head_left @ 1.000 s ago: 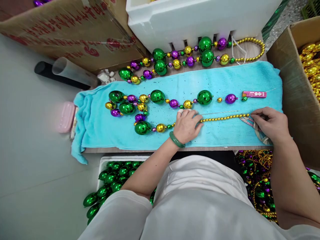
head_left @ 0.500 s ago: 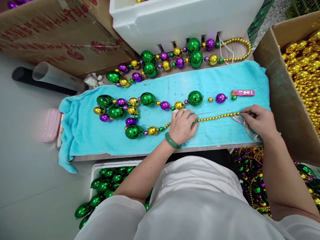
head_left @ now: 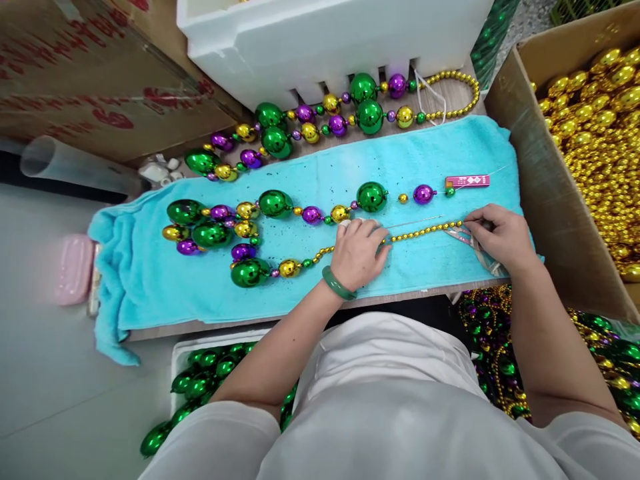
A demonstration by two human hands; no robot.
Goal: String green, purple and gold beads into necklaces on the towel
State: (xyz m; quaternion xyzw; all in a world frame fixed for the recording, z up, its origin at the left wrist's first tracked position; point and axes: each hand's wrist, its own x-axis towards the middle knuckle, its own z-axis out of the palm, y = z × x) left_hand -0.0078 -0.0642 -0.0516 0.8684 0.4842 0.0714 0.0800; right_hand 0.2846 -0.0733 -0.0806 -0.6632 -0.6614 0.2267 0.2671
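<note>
My right hand pinches the end of a strand of small gold beads between thumb and fingertips. My left hand lies over the same strand farther left, its fingers bent and its thumb and forefinger at the beads. From there the strand runs to a large green bead and other purple, gold and green beads. A thin needle-like rod rests just above the strand. Beside my right hand is a pale strip with pink parts, partly hidden. Loosely spaced on a thread are a purple bead and smaller beads.
A turquoise towel covers the table. Behind it lies another bead necklace, against a white foam box. A small pink box sits at right. A cardboard box of gold beads stands right; green beads are below.
The whole view has shifted, so the table appears farther left and slightly turned. Both hands stay on the gold strand with nearly the same pose.
</note>
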